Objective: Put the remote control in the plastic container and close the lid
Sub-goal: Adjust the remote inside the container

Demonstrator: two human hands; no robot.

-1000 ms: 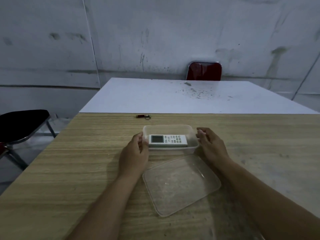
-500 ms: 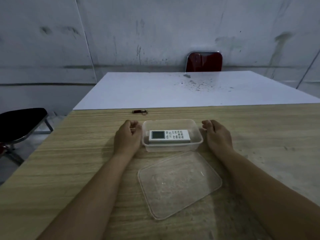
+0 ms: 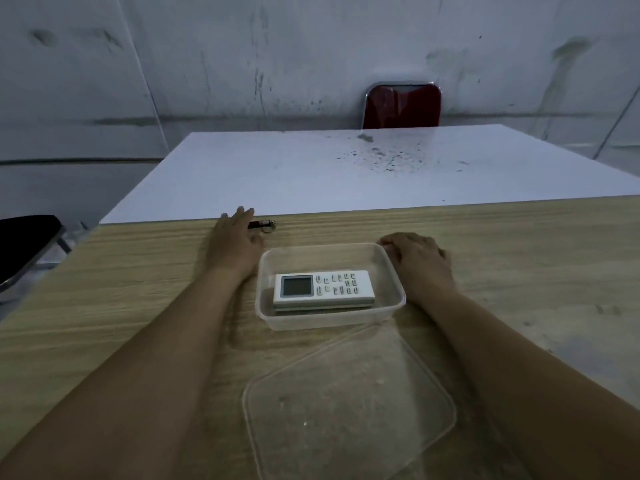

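**Remote in, lid still off**

Remote control (image 3: 323, 288) lies flat inside the plastic container (image 3: 388, 308), its long side running left to right. The lid (image 3: 349, 403) rests on the table (image 3: 519, 271), closer to the person than the box and a bit to the right. The left hand (image 3: 232, 241) lies open and flat, farther away. The right hand (image 3: 417, 259) is loosely curled beside the box, holding nothing, and seems nearer the lid.

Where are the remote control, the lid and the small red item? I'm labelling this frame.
remote control (image 3: 323, 289): head view, middle of its button face.
lid (image 3: 349, 403): head view, centre of the clear panel.
small red item (image 3: 260, 224): head view, its dark red body.
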